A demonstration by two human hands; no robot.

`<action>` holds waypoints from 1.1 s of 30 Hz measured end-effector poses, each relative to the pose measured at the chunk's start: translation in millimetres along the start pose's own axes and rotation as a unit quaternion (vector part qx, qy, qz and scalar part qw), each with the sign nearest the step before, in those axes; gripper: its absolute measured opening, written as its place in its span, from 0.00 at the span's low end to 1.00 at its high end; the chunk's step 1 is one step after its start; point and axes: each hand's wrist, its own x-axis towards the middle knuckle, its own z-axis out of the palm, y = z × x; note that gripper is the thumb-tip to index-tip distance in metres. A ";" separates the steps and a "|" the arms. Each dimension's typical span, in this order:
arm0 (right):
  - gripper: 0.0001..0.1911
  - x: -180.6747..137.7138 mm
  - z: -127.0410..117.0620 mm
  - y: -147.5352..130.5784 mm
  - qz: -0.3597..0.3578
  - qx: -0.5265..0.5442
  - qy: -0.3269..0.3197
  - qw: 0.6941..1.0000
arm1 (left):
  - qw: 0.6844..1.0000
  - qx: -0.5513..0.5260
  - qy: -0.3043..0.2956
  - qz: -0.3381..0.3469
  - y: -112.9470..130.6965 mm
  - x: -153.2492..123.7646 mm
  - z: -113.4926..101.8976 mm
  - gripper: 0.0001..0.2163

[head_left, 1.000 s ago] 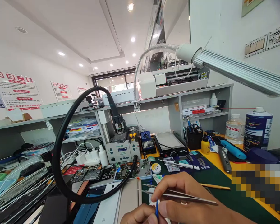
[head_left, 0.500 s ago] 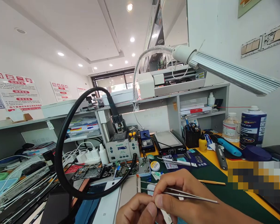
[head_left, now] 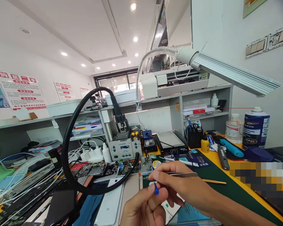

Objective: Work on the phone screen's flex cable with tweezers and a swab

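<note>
Right hand (head_left: 179, 185): grip closed on one pair of metal tweezers (head_left: 176, 174), tips pointing toward the counter's left side. Left hand (head_left: 143, 208): thumb and forefinger pinched together on one small blue piece (head_left: 156, 188), held up just below the tweezer tips, touching or nearly so; exact contact cannot be told. Both hands work above the near edge of the counter (head_left: 228, 188), over the green mat.

Progress, as judged: the blue piece is off the counter and in hand; it is not yet taken by the tweezers or set anywhere.

Count: one hot-air station (head_left: 125, 147) toward the far edge with one black hose (head_left: 70, 138) looped over the left side; one lamp (head_left: 228, 73) overhead; one blue spray can (head_left: 255, 128) at the right edge; two opened phones (head_left: 113, 169) left of centre.
</note>
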 end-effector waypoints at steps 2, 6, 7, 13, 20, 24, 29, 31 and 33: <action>0.16 -0.9 -0.1 0.2 -0.015 0.003 0.019 1.000 | 0.999 -0.021 -0.025 -0.012 0.6 0.2 -3.5 0.08; 0.16 -1.7 -3.6 1.7 -0.048 0.006 0.049 0.998 | 0.998 -0.054 0.005 -0.029 0.3 1.4 -6.4 0.13; 0.16 -1.5 -5.0 2.6 -0.054 0.007 0.052 0.997 | 0.997 -0.065 0.033 -0.030 0.3 1.7 -4.3 0.17; 0.13 -2.8 -13.7 7.6 -0.080 0.007 0.070 0.994 | 0.980 -0.142 0.138 0.009 2.0 3.3 17.6 0.24; 0.15 -20.5 -12.1 -0.6 -0.097 -0.047 0.086 0.991 | 0.982 -0.138 0.125 0.030 1.8 1.6 9.5 0.24; 0.16 -31.9 -7.4 -3.1 -0.099 -0.058 0.114 0.987 | 0.992 -0.103 0.069 0.006 4.0 0.5 -2.1 0.26; 0.17 -40.9 -6.1 1.5 -0.129 -0.058 0.155 0.978 | 0.997 -0.072 0.027 -0.001 6.1 0.8 -14.2 0.20; 0.18 -43.4 -4.2 4.8 -0.139 -0.049 0.203 0.968 | 0.998 -0.057 0.022 -0.010 6.7 0.9 -17.6 0.19; 0.20 -45.5 -1.4 9.0 -0.137 -0.050 0.257 0.955 | 0.999 -0.039 0.026 -0.009 7.0 1.4 -20.3 0.18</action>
